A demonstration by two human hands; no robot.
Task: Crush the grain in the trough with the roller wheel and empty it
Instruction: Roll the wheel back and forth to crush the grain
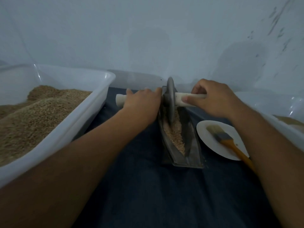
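The grey metal roller wheel (170, 101) is gripped by its pale handle in both the left hand (142, 104) and right hand (212, 99); partly crushed tan grain (176, 135) remains in the boat-shaped metal trough (192, 145), not yet emptied.

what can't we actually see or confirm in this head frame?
- Far end of the grey metal trough: hidden behind the grey roller wheel and the left hand.
- Left part of the white axle handle: mostly covered by that hand.
- Clear plastic bin on the right: cut off by the frame edge and the right hand's arm; contents barely visible.
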